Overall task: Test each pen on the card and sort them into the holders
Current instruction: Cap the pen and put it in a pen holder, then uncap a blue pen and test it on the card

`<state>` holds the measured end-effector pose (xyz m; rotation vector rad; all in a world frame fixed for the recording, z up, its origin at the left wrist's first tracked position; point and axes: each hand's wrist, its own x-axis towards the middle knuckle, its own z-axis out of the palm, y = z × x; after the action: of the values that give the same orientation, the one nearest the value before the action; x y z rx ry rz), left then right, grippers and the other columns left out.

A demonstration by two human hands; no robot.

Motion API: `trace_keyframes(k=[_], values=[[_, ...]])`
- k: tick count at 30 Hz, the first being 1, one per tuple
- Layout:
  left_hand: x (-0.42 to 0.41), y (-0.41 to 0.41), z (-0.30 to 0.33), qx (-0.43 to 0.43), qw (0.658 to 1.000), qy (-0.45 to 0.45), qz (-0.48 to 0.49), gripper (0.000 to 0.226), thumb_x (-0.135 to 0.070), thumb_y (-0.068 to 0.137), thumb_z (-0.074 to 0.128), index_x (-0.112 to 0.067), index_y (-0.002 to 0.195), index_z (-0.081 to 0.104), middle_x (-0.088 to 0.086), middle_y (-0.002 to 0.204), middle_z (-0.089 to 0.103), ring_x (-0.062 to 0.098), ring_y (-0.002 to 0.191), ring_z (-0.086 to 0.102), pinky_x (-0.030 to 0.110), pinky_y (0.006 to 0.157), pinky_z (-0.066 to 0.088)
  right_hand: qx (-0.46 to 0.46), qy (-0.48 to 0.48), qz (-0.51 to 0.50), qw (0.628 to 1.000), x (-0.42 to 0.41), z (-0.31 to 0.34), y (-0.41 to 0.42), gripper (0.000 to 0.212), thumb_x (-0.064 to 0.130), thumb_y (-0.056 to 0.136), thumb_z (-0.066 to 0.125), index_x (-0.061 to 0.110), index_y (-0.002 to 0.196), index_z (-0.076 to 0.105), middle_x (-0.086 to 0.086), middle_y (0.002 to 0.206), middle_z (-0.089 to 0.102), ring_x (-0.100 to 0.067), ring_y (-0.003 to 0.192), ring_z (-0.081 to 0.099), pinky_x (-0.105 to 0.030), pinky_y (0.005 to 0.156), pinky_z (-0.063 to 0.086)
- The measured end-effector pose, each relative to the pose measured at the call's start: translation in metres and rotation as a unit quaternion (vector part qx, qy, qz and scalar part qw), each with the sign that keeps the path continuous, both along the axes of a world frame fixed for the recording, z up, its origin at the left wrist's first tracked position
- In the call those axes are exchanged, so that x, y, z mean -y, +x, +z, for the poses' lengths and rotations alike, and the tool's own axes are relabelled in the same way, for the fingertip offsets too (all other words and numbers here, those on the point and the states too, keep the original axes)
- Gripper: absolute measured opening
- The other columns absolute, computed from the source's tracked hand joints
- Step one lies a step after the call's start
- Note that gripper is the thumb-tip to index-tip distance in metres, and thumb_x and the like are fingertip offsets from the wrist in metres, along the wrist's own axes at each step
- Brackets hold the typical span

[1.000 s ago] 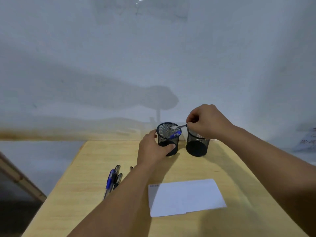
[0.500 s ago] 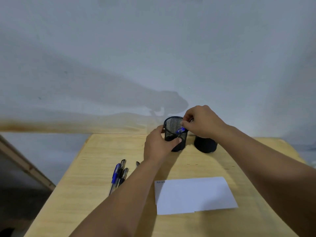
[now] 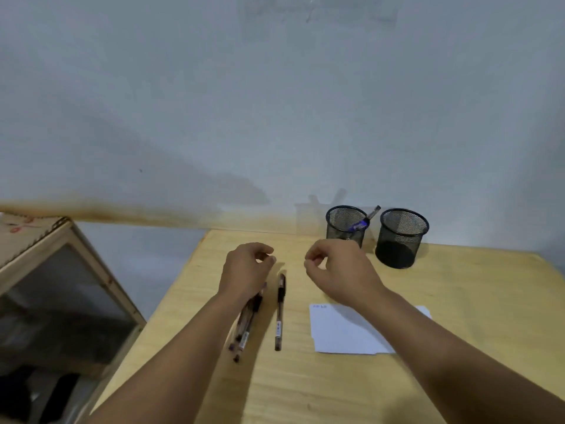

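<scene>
1. You are looking down at a light wooden table (image 3: 336, 387) pushed against a pale wall (image 3: 275, 117).
2. Your left hand (image 3: 246, 272) is hovering over the table with its fingers loosely curled and nothing in its grip.
3. Your right hand (image 3: 337, 272) is hovering beside it, a little apart, with the fingers also loosely curled and gripping nothing.
4. A single pen (image 3: 279, 312) is lying flat on the table between your two forearms, pointing away from you.
5. A small bunch of pens (image 3: 246, 327) is lying just to the left of that pen, partly hidden under your left wrist; how many there are is hard to tell through the blur.
6. A white card (image 3: 345, 332) is lying flat to the right of the single pen, with your right forearm crossing above it.
7. Two black mesh holders are standing near the wall at the back of the table, side by side.
8. The left holder (image 3: 345, 223) is holding one blue pen (image 3: 363, 221), which is leaning to the right with its end sticking out over the rim.
9. The right holder (image 3: 400, 238) is showing only its dark inside.
10. A wooden cabinet with a glass panel (image 3: 61, 295) is standing to the left of the table.
</scene>
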<state>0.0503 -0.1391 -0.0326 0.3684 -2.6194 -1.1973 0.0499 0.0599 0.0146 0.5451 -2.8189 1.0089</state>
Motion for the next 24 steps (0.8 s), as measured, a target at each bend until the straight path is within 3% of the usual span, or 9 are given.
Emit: trace_keyframes(k=[3, 6, 10, 14, 20, 24], values=[[0.031, 0.013, -0.007, 0.026, 0.999, -0.036, 0.029, 0.012, -0.026, 0.087, 0.069, -0.025, 0.098, 0.074, -0.008, 0.098, 0.072, 0.004, 0.086, 0.063, 0.011, 0.066, 0.041, 0.057, 0.01, 0.032, 0.998, 0.033, -0.013, 0.025, 0.012, 0.035, 0.083, 0.066, 0.026, 0.085, 0.074, 0.009, 0.084, 0.073, -0.009, 0.078, 0.065, -0.031, 0.072, 0.056], [0.051, 0.02, -0.015, 0.07, 0.996, -0.041, 0.032, 0.015, -0.032, 0.085, 0.072, -0.023, 0.096, 0.076, -0.006, 0.097, 0.073, 0.008, 0.09, 0.063, 0.021, 0.074, 0.044, 0.094, 0.022, 0.048, 0.994, 0.064, -0.026, 0.048, 0.016, 0.037, 0.081, 0.067, 0.024, 0.079, 0.074, 0.007, 0.079, 0.072, -0.014, 0.075, 0.066, -0.033, 0.068, 0.057], [0.058, 0.02, -0.02, 0.096, 0.994, -0.046, 0.013, 0.017, -0.041, 0.082, 0.073, -0.024, 0.085, 0.076, -0.011, 0.086, 0.071, 0.009, 0.088, 0.065, 0.027, 0.073, 0.051, 0.113, 0.063, 0.052, 0.99, 0.094, -0.043, 0.065, 0.022, 0.045, 0.076, 0.066, 0.024, 0.069, 0.071, 0.005, 0.068, 0.071, -0.016, 0.067, 0.067, -0.037, 0.066, 0.059], [0.057, 0.017, -0.021, 0.112, 0.992, -0.053, 0.016, 0.026, -0.052, 0.074, 0.074, -0.028, 0.082, 0.076, -0.013, 0.084, 0.071, 0.009, 0.082, 0.064, 0.031, 0.073, 0.055, 0.09, 0.116, 0.041, 0.988, 0.109, -0.05, 0.07, 0.028, 0.05, 0.073, 0.065, 0.023, 0.074, 0.069, 0.005, 0.075, 0.071, -0.019, 0.076, 0.066, -0.038, 0.08, 0.051], [0.06, 0.015, -0.021, 0.128, 0.991, -0.04, 0.016, 0.011, -0.036, 0.075, 0.074, -0.027, 0.071, 0.076, -0.01, 0.079, 0.073, 0.013, 0.079, 0.066, 0.032, 0.069, 0.057, 0.07, 0.163, 0.033, 0.984, 0.117, -0.047, 0.073, 0.021, 0.043, 0.078, 0.059, 0.023, 0.078, 0.066, 0.004, 0.079, 0.07, -0.021, 0.083, 0.063, -0.039, 0.085, 0.043], [0.06, 0.017, -0.016, 0.145, 0.988, -0.041, 0.024, 0.016, -0.031, 0.071, 0.07, -0.016, 0.07, 0.075, 0.001, 0.081, 0.074, 0.02, 0.079, 0.068, 0.035, 0.067, 0.056, 0.075, 0.151, 0.029, 0.985, 0.118, -0.048, 0.076, 0.017, 0.039, 0.077, 0.059, 0.022, 0.078, 0.064, 0.004, 0.075, 0.069, -0.021, 0.079, 0.063, -0.04, 0.085, 0.043]])
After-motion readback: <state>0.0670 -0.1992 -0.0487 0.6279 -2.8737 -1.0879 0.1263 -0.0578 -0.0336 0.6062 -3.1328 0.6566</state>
